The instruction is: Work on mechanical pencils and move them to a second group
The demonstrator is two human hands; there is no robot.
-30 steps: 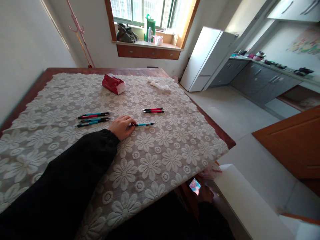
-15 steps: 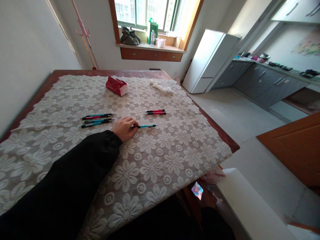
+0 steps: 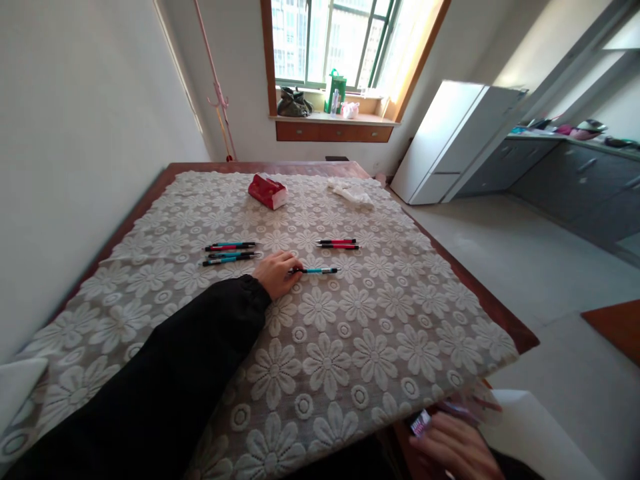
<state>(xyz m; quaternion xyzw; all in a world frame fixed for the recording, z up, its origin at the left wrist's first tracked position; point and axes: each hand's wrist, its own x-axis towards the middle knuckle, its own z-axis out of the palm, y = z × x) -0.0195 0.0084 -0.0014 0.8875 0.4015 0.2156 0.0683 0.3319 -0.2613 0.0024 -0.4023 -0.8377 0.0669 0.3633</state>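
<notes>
Teal pen (image 3: 316,271) lies flat on the lace tablecloth (image 3: 350,333), its near end pinched under the curled fingertips of the left hand (image 3: 276,274), while the barrel runs out to the right of the hand along the cloth. The fingers are drawn in around that end, not spread, and the palm rests down on the cloth, which looks like a steadying hold on a pen that has not been lifted. A black sleeve (image 3: 165,393) covers the arm reaching in from the near edge.

Down at the near right corner, below the table edge, the right hand (image 3: 455,447) lies by a small phone (image 3: 420,422); whether it grips the phone I cannot tell, as that part is blurred.

Just left of the left hand lies a group of teal and red pens (image 3: 230,252), roughly parallel. Beyond the held pen, up and to the right, a pair of red pens (image 3: 338,244) lie side by side. Farther off sit a red tissue pack (image 3: 268,191) and a crumpled white tissue (image 3: 350,192).
</notes>
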